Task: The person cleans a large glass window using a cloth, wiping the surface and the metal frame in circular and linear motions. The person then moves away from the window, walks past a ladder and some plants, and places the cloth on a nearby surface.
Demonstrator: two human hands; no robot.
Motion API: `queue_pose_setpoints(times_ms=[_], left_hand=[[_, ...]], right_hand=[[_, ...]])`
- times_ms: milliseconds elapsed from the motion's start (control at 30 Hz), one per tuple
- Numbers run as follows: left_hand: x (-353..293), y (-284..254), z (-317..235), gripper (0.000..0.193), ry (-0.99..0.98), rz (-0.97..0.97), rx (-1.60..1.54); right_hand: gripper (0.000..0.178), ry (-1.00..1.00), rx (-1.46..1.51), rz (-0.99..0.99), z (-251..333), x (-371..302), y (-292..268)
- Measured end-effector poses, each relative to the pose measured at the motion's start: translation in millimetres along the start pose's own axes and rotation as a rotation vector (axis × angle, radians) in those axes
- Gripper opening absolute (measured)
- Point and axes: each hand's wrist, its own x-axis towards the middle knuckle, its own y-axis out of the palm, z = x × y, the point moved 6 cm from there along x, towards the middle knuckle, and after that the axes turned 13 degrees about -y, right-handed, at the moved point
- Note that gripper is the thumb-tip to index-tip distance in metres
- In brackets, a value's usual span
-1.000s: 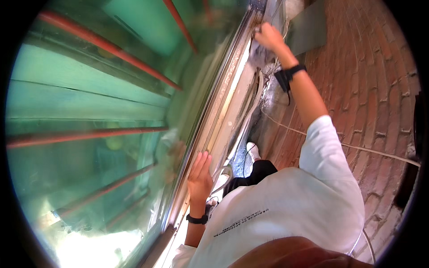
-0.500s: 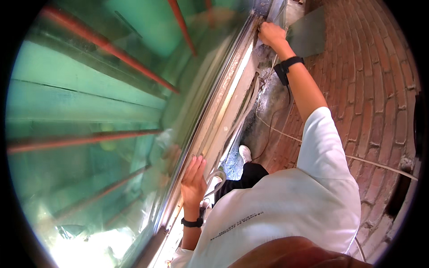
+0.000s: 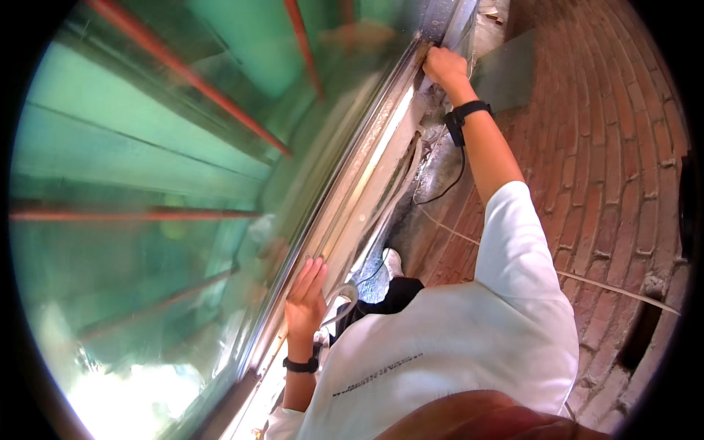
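Observation:
A long window sill (image 3: 352,209) with metal tracks runs diagonally beside a large glass pane (image 3: 169,191). My left hand (image 3: 306,299) rests on the near part of the sill, fingers stretched out and lying along its edge. At the far end, my right hand (image 3: 445,67) is closed in a fist against the sill by the upright metal frame (image 3: 456,26). Whatever its curled fingers hold, if anything, is hidden. Each wrist wears a black band, and a thin dark cable hangs from the right one (image 3: 469,110).
A brick wall (image 3: 601,161) curves along the right, with a pale cord (image 3: 616,289) strung across it. Pale hoses (image 3: 396,198) run below the sill. Beyond the glass are red bars (image 3: 139,215) and green panels. A grey sheet (image 3: 506,73) stands near the far frame.
The whole view has shifted slightly. Both hands stay at about the same spots on the sill. The dark cable at my right wrist has swung into a different curve.

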Motion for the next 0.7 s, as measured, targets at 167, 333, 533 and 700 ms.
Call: queue_pose_setpoints(times_ms=[167, 333, 533, 700], left_hand=[[-6, 1, 3, 0.036, 0.005, -0.033, -0.029], [-8, -3, -1, 0.037, -0.013, -0.015, -0.011], [-6, -4, 3, 0.042, 0.032, -0.03, -0.023], [-11, 0, 9, 0.042, 0.018, -0.056, -0.047]], right_hand=[[0.024, -0.028, -0.001, 0.08, 52, -50, -4], [0.027, 0.038, 0.057, 0.076, 12, -24, 8], [0.033, 0.072, 0.069, 0.151, 16, -12, 6], [0.036, -0.034, 0.049, 0.225, 83, -73, -8]])
